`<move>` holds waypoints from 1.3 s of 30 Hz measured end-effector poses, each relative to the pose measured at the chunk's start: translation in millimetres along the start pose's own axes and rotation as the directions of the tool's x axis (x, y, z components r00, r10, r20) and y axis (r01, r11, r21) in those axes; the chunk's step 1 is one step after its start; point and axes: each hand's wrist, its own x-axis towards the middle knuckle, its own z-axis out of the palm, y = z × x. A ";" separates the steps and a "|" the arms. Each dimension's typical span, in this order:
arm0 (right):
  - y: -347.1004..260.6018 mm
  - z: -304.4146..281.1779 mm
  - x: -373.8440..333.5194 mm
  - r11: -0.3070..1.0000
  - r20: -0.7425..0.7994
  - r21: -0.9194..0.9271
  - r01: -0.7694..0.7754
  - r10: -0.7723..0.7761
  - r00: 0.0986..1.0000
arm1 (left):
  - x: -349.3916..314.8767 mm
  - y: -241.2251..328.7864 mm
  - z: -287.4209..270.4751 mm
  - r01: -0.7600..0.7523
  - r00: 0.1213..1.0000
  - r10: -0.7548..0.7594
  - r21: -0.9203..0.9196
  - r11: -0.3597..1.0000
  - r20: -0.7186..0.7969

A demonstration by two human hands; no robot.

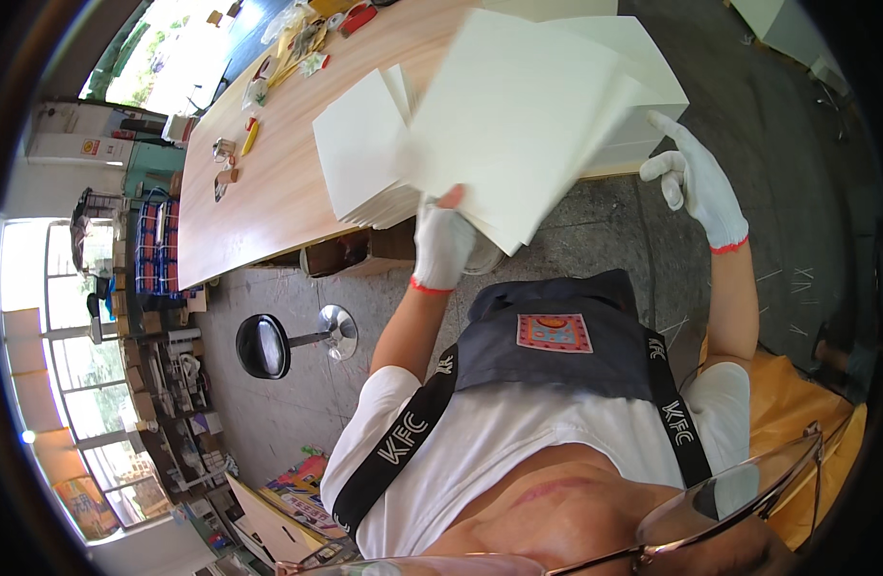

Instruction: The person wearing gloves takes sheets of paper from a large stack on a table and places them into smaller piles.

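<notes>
My left hand (443,242), in a white knitted glove with a red cuff, grips the near edge of several large white sheets (523,125). Its bare thumb lies on top of them. The sheets are fanned out, tilted above the table and slightly blurred. My right hand (699,182), gloved alike, is raised off to the right. Its index finger is stretched out and the others are partly bent, with nothing held. Just beyond it stands a tall pile of white sheets (648,62) at the table's right end. Left of the held sheets sits another white stack (357,144), its layers uneven.
The wooden table (278,182) carries a yellow-handled cutter (250,137), a small metal item (223,149) and a red tape roll (357,19). Under its edge is a cardboard box (379,252). A black stool (265,346) stands on the grey floor. Crowded shelves (177,384) line the left.
</notes>
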 end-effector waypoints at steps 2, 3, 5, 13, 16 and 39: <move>1.4 6.2 -2.3 1.000 0.086 0.000 0.006 -0.006 0.996 | 1.0 20.8 -20.7 -0.141 0.990 0.141 -0.014 0.990 -0.004; 5.9 6.8 -2.5 1.000 0.127 0.006 0.009 -0.010 0.992 | 5.6 28.6 -32.5 -0.215 0.976 0.215 0.009 0.976 -0.018; 12.2 11.1 -0.6 1.000 0.186 0.003 0.013 -0.013 0.982 | 30.3 38.8 -74.8 -0.327 0.919 0.328 0.043 0.944 -0.217; 19.0 5.4 2.1 0.999 0.255 0.007 0.034 -0.034 0.966 | 66.0 51.8 -88.3 -0.414 0.784 0.405 0.090 0.906 -0.471; 21.5 3.2 2.2 1.000 0.262 0.010 0.027 -0.028 0.965 | 73.8 51.1 -101.3 -0.387 0.777 0.359 0.058 0.920 -0.517; 17.9 -60.8 24.3 0.917 -0.310 -0.238 0.321 -0.385 0.869 | 32.6 -14.9 65.1 -0.707 0.698 0.231 0.603 0.369 0.678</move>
